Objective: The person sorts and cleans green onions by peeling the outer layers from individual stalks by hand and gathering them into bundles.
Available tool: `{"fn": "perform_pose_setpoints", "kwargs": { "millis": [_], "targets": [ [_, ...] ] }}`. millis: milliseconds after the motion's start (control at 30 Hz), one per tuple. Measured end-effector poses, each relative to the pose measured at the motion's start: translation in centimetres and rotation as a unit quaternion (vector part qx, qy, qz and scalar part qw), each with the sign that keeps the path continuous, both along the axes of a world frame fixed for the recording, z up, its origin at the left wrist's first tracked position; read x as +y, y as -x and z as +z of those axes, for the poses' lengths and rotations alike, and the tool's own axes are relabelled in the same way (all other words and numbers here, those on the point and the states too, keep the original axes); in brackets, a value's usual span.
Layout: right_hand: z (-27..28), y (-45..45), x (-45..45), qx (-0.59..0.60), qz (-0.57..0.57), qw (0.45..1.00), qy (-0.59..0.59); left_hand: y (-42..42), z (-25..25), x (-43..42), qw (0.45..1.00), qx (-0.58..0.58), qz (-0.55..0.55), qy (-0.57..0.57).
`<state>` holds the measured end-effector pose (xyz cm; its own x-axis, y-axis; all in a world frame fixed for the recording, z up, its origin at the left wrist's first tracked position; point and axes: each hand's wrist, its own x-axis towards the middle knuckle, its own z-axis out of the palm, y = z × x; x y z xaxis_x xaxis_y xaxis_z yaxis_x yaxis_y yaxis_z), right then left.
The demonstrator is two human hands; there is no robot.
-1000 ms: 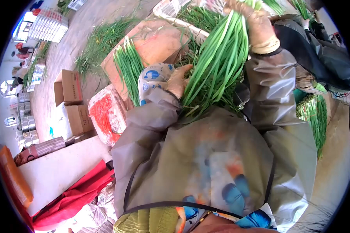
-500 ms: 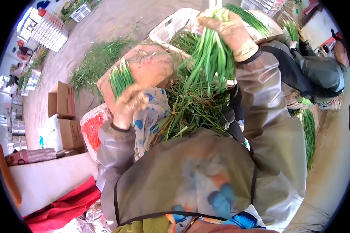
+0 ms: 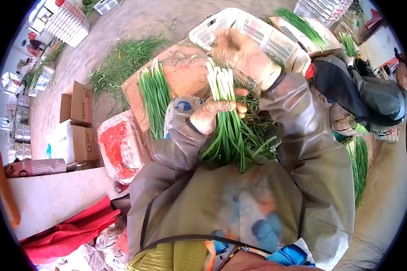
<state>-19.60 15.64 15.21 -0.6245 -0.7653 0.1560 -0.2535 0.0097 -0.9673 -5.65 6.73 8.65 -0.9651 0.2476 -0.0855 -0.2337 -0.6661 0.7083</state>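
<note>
Head view: a bunch of green stalks point(image 3: 230, 133) is in the grasp of the left hand point(image 3: 215, 113), whose thumb and fingers wrap it just below the white ends. Those pale ends point away from the person, beyond the left hand, and the leaves fan out on the near side, toward the grey smock point(image 3: 239, 203). The right hand point(image 3: 246, 54) is raised farther out and to the right of the left one; it is blurred, and I cannot tell whether its fingers hold anything. Loose greens point(image 3: 257, 119) lie just right of the left hand, partly under the held bunch.

Left of the left hand, past a patterned cloth point(image 3: 185, 105), a second bunch point(image 3: 153, 101) rests on the brown bench point(image 3: 187, 67), white ends outward. Just beyond the right hand is a white crate point(image 3: 282, 45), and farther off to its right more stalks point(image 3: 300, 29) lie on a pale board.

Well left of both hands are red strings point(image 3: 115, 149) on a wrapped package, two cardboard boxes point(image 3: 77, 104) and a grass-like heap point(image 3: 122, 61) on the floor. Well to the right of the right hand, another person point(image 3: 377, 92) in dark clothing leans over.
</note>
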Motion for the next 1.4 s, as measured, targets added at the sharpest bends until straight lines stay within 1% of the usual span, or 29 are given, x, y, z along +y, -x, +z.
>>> {"fn": "perform_pose_setpoints", "kwargs": {
  "millis": [33,100,133,167,200,267,300,400,467,500,600,633,733,767,800,833,900,933,1000,1033,1067,1100,1133,1167,1233,1267,1300,1367,1400],
  "targets": [
    [1.2,0.5,0.1,0.107,-0.004,0.994,0.026,-0.1,-0.2,0.0,1.0,-0.007,-0.009,-0.01],
    [2.4,0.1,-1.1,0.374,-0.057,0.924,-0.056,0.0,0.3,0.0,1.0,-0.016,0.002,-0.015],
    [0.4,0.3,-1.6,0.373,-0.057,0.925,-0.054,-0.1,0.5,0.0,0.999,-0.024,0.012,-0.019],
    [-1.1,-0.4,-2.4,0.268,0.12,0.954,-0.055,-0.2,-0.1,-0.2,0.999,-0.024,0.013,-0.018],
    [-1.8,0.2,-2.0,0.24,0.17,0.951,-0.098,-0.1,-1.2,-0.5,1.0,-0.002,0.015,-0.009],
    [1.0,-1.3,-1.3,0.186,0.262,0.928,-0.191,-0.1,-1.9,-0.7,0.999,0.016,0.031,-0.037],
    [0.4,-1.0,-1.2,0.141,0.227,0.956,-0.118,-0.3,-2.0,-0.7,0.996,0.008,0.043,-0.074],
    [0.0,0.6,-0.8,0.092,0.075,0.991,0.066,0.0,0.0,-4.4,0.983,0.067,0.168,-0.022],
    [0.5,2.0,0.3,0.082,-0.017,0.996,-0.009,0.0,3.6,-7.7,0.95,0.193,0.242,0.027],
    [-0.4,3.2,0.6,0.101,-0.05,0.992,-0.064,0.0,5.7,-8.8,0.915,0.278,0.286,0.066],
    [-1.9,3.9,0.4,0.076,-0.054,0.995,-0.017,-0.2,8.9,-9.1,0.79,0.283,0.424,0.341],
    [-1.8,3.2,0.1,0.038,-0.053,0.998,-0.001,0.2,9.2,-8.7,0.742,0.309,0.409,0.432],
    [-3.2,2.3,-1.2,-0.02,-0.043,0.999,0.021,2.0,6.7,-7.1,0.439,0.484,0.267,0.709],
    [-3.7,1.9,-1.4,-0.034,-0.031,0.999,0.003,2.3,4.6,-6.1,0.34,0.472,0.277,0.765],
    [-4.1,1.3,-1.7,-0.049,-0.016,0.999,-0.006,1.9,3.6,-5.0,0.284,0.444,0.256,0.81],
    [-4.7,0.8,-1.9,-0.067,-0.002,0.998,-0.018,1.2,3.3,-4.1,0.284,0.421,0.241,0.827],
    [-7.0,1.2,-2.0,-0.059,0.051,0.997,-0.024,0.6,1.7,-3.8,0.358,0.414,0.246,0.8],
    [-6.7,0.4,-2.0,-0.109,0.067,0.992,-0.012,0.5,1.8,-4.2,0.359,0.409,0.248,0.801],
    [-6.7,-1.4,-2.1,-0.098,0.152,0.979,0.096,0.1,2.0,-5.2,0.619,0.368,0.232,0.654],
    [-7.3,-2.5,-2.8,-0.079,0.148,0.977,0.133,0.8,1.1,-6.4,0.721,0.419,0.255,0.489],
    [-8.0,-3.6,-3.4,-0.059,0.143,0.973,0.169,0.5,1.0,-6.4,0.865,0.34,0.254,0.269],
    [-9.2,-4.7,-4.0,-0.142,0.155,0.968,0.136,0.2,1.1,-6.5,0.943,0.236,0.234,0.029],
    [-10.4,-5.8,-4.6,-0.225,0.158,0.956,0.103,-0.1,2.4,-7.6,0.925,0.225,0.288,0.107],
    [-11.6,-7.0,-5.2,-0.053,0.166,0.983,0.062,-0.3,2.9,-8.5,0.932,0.191,0.299,0.078],
    [-11.7,-8.5,-6.8,-0.107,0.092,0.99,-0.021,-0.5,1.9,-10.0,0.941,0.157,0.299,-0.015],
    [-12.7,-9.0,-8.0,-0.069,0.041,0.997,0.007,-0.6,2.0,-9.7,0.908,0.118,0.401,0.036],
    [-13.4,-9.2,-8.9,0.029,-0.018,0.998,-0.057,-0.6,0.0,-10.3,0.885,0.078,0.442,0.123],
    [-14.9,-9.3,-11.1,0.13,-0.017,0.977,-0.171,-1.1,-4.4,-9.9,0.776,0.071,0.531,0.333],
    [-14.1,-9.0,-11.9,0.207,0.077,0.953,-0.209,-1.6,-6.8,-9.4,0.723,0.002,0.563,0.401]
  ]
}}
